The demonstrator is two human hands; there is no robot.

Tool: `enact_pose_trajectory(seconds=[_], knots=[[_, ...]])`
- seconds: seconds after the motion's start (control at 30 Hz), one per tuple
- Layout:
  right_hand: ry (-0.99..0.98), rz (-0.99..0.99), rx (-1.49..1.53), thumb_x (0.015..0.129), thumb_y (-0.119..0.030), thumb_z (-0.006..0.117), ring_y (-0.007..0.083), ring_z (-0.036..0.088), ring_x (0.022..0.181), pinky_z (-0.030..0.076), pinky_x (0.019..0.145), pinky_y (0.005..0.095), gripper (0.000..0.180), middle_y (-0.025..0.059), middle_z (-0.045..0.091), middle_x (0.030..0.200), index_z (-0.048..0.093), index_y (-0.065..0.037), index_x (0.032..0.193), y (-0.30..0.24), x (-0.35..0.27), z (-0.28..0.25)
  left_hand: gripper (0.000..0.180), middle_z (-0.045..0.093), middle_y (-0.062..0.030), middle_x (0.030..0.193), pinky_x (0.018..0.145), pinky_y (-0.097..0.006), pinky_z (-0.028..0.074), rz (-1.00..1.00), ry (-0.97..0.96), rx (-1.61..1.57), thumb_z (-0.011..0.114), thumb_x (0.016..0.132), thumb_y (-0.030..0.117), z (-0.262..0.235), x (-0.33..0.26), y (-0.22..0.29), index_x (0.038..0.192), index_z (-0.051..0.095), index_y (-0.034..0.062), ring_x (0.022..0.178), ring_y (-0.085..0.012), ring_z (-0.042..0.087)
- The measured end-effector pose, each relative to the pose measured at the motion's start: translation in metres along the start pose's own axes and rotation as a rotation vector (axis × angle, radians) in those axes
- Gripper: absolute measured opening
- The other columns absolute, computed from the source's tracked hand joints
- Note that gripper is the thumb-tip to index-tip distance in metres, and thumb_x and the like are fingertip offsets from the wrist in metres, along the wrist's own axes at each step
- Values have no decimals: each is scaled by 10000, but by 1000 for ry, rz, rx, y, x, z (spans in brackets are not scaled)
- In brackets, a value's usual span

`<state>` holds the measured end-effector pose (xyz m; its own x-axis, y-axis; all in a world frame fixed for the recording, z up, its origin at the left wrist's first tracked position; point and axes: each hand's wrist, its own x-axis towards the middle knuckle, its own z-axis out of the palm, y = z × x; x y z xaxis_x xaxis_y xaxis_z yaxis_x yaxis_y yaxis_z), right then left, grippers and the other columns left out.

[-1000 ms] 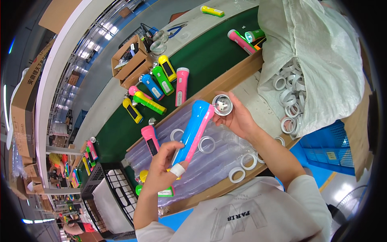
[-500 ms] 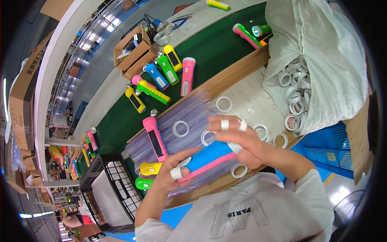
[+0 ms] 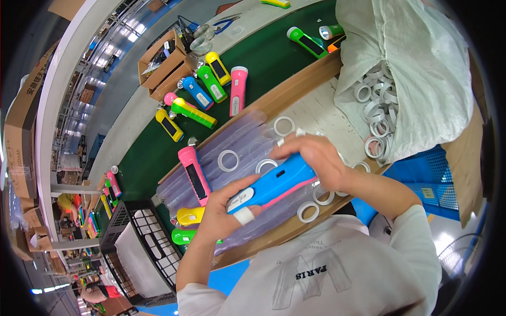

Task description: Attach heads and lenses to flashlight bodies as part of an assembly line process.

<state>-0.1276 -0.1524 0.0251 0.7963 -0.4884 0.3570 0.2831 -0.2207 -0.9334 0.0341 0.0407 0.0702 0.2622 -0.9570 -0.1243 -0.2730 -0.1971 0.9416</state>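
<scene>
The person is holding a long blue plastic flashlight with a pink stripe (image 3: 271, 185) in both hands, just above a pile of clear plastic sleeves (image 3: 232, 145) on the work table. The left hand (image 3: 224, 213) is wrapping shut around the tail end, and its thumb, with a white wrap on it, is pressing on top. The right hand (image 3: 316, 158) is closing tight over the head end, so that end is hidden. To do this well, I think both hands should be gripping firmly and keeping the flashlight level, because smooth plastic can be slippery. The flashlight is looking hard and shiny, and the sleeves thin and crinkly. White plastic rings (image 3: 229, 160) are lying flat on the sleeves, round like little hoops. A pink plastic flashlight (image 3: 193, 175) is resting just beside the left hand.
</scene>
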Motion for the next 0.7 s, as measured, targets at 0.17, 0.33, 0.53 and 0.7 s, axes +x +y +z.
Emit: enact_pose_trajectory(seconds=[0.17, 0.33, 0.53, 0.7], knots=[[126, 837, 643, 968, -343, 423, 205, 656, 845, 526, 792, 326, 396, 143, 666, 884, 634, -9, 940, 47, 5, -5, 557, 617, -179, 1099, 704, -386, 545, 605, 69, 1035, 787, 682, 105, 28, 15, -8, 1203, 595, 60, 856, -327, 651], [-36, 86, 143, 984, -395, 385, 240, 612, 1045, 453, 938, 345, 483, 142, 660, 944, 648, 7, 1029, -6, -15, 2, 590, 635, -170, 1154, 861, -323, 511, 162, 7, 192, 803, 679, 84, 8, -10, -11, 1230, 594, 56, 961, -262, 662], [225, 735, 570, 951, -343, 446, 227, 659, 774, 521, 750, 336, 398, 134, 659, 797, 629, -14, 822, 18, -4, -7, 565, 625, -183, 1122, 758, -384, 535, 513, 108, 650, 780, 698, 86, 37, 13, -13, 1228, 587, 58, 905, -349, 650], [186, 653, 655, 985, -429, 416, 229, 639, 963, 491, 883, 361, 470, 146, 648, 1034, 589, -12, 1114, -5, -10, -10, 520, 637, -155, 1157, 837, -359, 523, 128, 267, -8, 761, 772, 69, 59, 1, -43, 1248, 558, 24, 960, -253, 650]])
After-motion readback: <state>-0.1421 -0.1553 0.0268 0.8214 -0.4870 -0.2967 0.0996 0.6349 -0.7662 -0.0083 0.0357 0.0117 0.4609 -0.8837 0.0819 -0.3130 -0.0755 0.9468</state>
